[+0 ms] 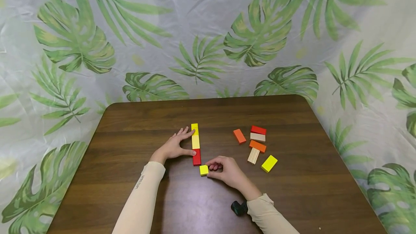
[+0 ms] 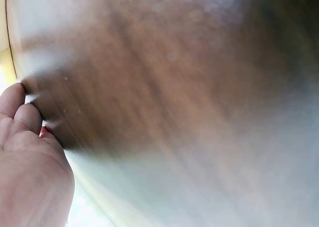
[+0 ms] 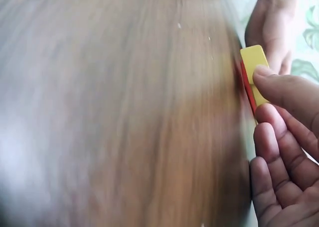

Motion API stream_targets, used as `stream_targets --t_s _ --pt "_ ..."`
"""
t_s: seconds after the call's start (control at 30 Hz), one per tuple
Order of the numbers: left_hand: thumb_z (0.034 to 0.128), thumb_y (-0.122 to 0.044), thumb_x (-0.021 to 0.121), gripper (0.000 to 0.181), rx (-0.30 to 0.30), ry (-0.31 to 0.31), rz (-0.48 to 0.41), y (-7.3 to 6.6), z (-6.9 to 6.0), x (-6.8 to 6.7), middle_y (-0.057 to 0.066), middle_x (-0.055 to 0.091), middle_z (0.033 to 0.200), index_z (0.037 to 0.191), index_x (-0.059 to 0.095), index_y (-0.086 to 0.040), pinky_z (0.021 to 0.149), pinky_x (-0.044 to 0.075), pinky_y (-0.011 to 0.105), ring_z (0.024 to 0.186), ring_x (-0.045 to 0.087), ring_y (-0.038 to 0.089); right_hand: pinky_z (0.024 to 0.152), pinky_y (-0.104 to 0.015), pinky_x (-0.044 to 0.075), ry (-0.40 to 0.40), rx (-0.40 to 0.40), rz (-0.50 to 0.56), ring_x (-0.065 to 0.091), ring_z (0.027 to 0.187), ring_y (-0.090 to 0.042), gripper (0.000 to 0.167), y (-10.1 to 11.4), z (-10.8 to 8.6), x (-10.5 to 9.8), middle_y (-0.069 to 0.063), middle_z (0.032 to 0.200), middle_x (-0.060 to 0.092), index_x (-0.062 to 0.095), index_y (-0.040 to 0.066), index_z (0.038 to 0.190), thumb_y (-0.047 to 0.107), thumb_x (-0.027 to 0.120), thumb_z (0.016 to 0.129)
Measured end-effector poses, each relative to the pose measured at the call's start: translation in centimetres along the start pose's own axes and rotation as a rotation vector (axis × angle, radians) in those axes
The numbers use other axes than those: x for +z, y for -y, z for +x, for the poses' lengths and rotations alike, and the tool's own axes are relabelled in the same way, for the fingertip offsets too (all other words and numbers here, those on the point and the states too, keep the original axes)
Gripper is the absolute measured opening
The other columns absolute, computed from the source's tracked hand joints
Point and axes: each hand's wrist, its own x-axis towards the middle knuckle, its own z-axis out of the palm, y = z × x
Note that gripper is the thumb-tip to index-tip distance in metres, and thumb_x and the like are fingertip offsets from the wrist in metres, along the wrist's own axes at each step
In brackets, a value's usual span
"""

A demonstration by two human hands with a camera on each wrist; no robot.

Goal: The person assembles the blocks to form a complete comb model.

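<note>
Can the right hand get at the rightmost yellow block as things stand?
Probably yes, though the right hand would first have to let go of the held block. Nothing seems to stand between that hand and the rightmost yellow block.

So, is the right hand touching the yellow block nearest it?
Touching: in the right wrist view, the right hand pinches the yellow block, thumb against it.

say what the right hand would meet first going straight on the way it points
Moving forward with the yellow block it pinches, the right hand would likely meet the nearer red block first, though the gap in depth is unclear.
</note>
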Motion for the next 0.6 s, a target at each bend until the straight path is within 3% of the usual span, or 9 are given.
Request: stream_targets --t_s 0.4,0.6 --pt "0.0898 -0.048 0.086 0.095 0.005 -0.004 -0.003 0.1 0.1 0.1 0.011 0.016 0.182 0.169 0.037 -0.028 0.137 0.007 0.061 0.17 0.006 0.034 0.076 -0.02 0.056 0.005 0.014 -0.067 0.064 0.084 -0.01 0.026 0.9 0.6 0.9 0.003 0.092 0.071 0.082 0.009 0.111 0.011 0.091 0.087" --pt "0.0899 -0.047 0.086 0.095 0.013 -0.006 -0.007 0.3 0.1 0.1 0.011 0.015 0.182 0.169 0.037 -0.027 0.137 0.006 0.061 0.17 0.006 0.035 0.076 -0.02 0.056 0.033 0.006 -0.083 0.063 0.082 -0.011 0.028 1.3 1.0 1.2 -0.001 0.092 0.07 0.079 0.007 0.113 0.01 0.09 0.087"
